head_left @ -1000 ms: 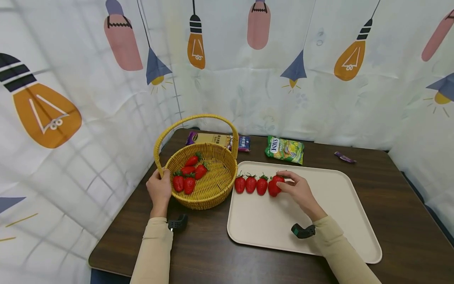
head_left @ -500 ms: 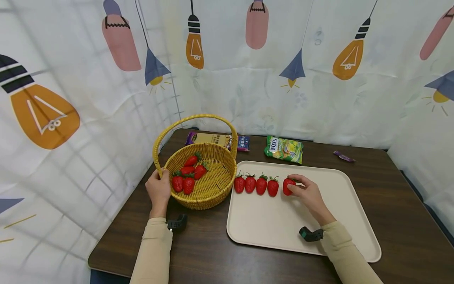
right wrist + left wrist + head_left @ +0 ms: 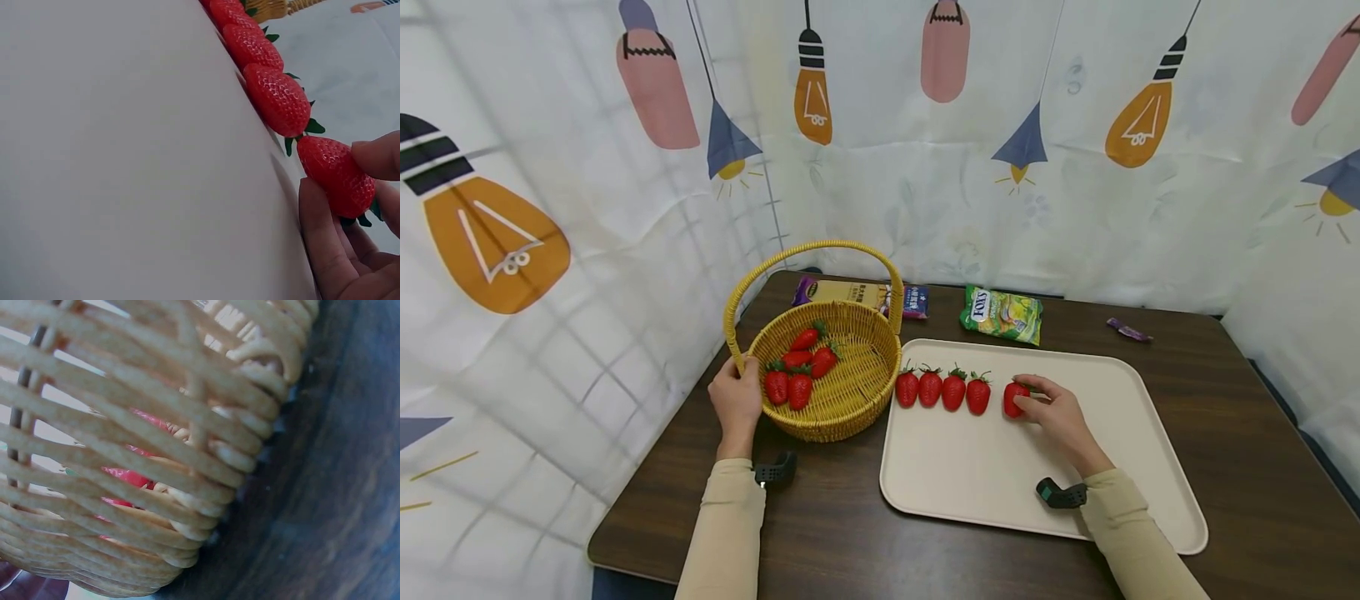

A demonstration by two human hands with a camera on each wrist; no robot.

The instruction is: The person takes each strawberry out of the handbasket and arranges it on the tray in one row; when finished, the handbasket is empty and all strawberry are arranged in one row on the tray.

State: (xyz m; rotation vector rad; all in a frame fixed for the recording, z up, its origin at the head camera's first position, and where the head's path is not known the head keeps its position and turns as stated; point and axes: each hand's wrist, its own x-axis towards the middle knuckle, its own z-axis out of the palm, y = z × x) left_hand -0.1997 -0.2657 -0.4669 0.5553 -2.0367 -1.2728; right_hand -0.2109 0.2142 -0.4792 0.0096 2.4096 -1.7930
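My right hand [image 3: 1063, 425] pinches a red strawberry [image 3: 1012, 402] between thumb and fingers, over the cream tray [image 3: 985, 475]. In the right wrist view the held strawberry [image 3: 337, 176] is tilted at the end of a row, close to the tray surface; contact is hard to tell. Several strawberries [image 3: 953, 392] lie side by side along the tray's upper left, leaves pointing away. My left hand [image 3: 735, 402] grips the left side of a yellow woven basket [image 3: 857, 421], where the arched handle meets the rim. Several strawberries [image 3: 800, 392] are inside it. Basket weave [image 3: 125, 444] fills the left wrist view, hiding that hand.
Behind the basket lies a long purple and beige packet [image 3: 850, 293]. A green candy bag [image 3: 1002, 315] sits beyond the tray, with a small purple wrapped sweet [image 3: 1127, 331] to its right. A patterned curtain [image 3: 880, 183] hangs along the back of the dark table [image 3: 827, 525].
My right hand has moved right with its strawberry, from against the row's last strawberry to a gap beside it. The left hand and basket stay in place.
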